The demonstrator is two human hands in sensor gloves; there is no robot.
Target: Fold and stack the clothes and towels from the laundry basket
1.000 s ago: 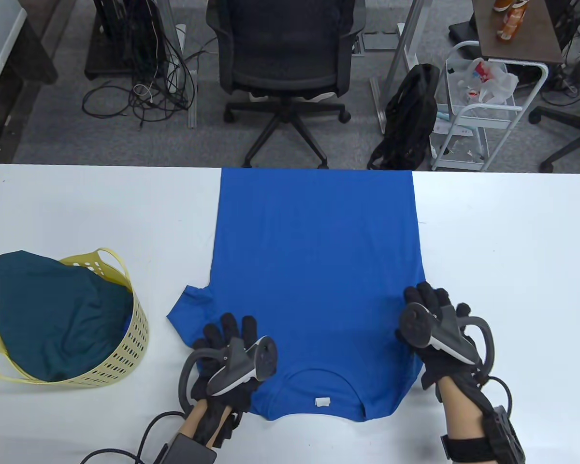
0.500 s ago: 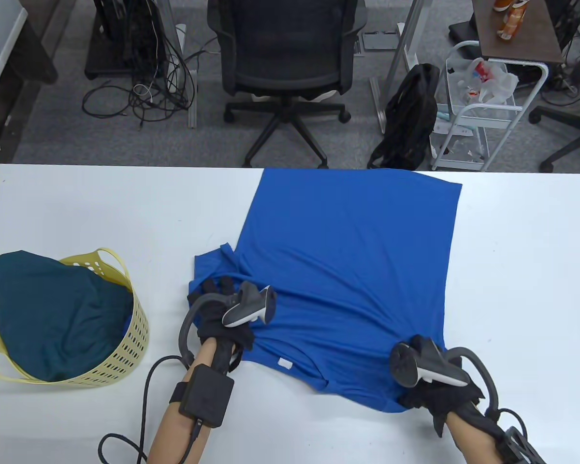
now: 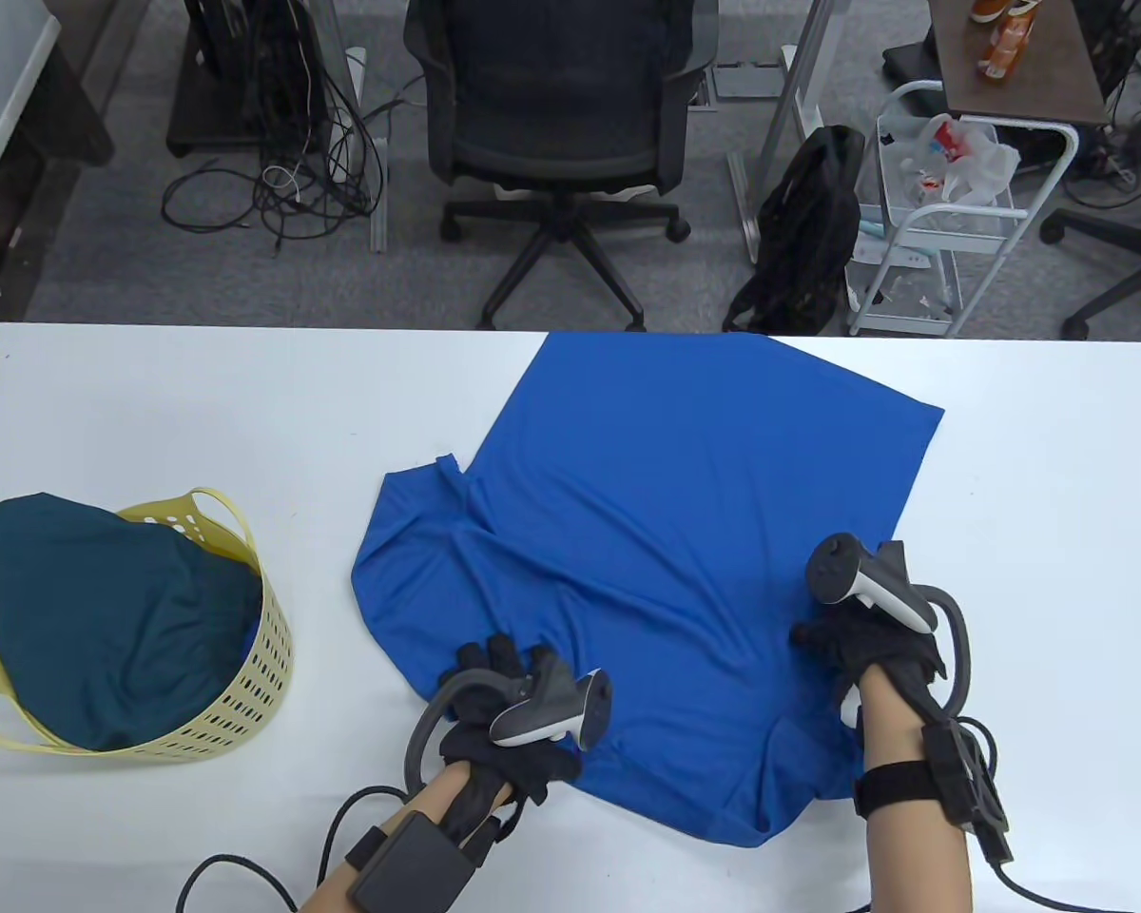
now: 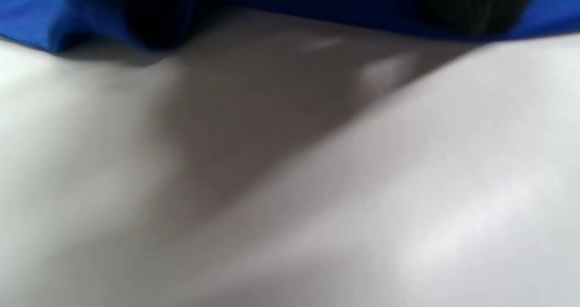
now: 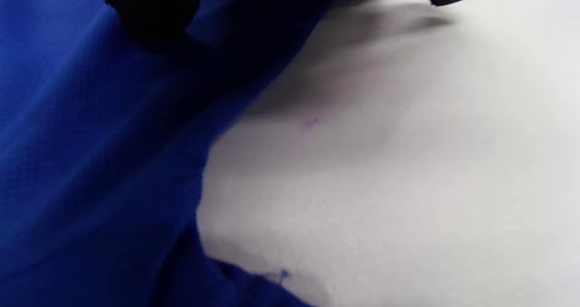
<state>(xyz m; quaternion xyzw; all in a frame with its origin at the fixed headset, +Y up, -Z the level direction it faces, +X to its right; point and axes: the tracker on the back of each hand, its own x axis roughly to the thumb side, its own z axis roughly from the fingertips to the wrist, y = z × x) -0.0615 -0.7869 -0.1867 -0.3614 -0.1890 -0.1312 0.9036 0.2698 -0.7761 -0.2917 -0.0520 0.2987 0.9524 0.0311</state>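
A blue T-shirt (image 3: 685, 514) lies skewed and wrinkled on the white table (image 3: 152, 409), its hem toward the far edge and a sleeve at the left. My left hand (image 3: 494, 680) grips the shirt's near left edge. The left wrist view shows blue cloth (image 4: 41, 12) raised off the table around dark fingers (image 4: 471, 3). My right hand (image 3: 841, 642) grips the shirt's near right side. In the right wrist view a dark finger (image 5: 149, 8) presses on the blue cloth (image 5: 90, 162).
A yellow perforated laundry basket (image 3: 266, 656) stands at the left of the table with a dark teal garment (image 3: 105, 618) bulging out of it. An office chair (image 3: 561, 124) and a cart (image 3: 951, 190) stand beyond the table's far edge.
The shirt, flat and square one second ago, has been dragged and turned askew. My left hand has moved nearer and to the right; my right hand has moved farther up the shirt's right side.
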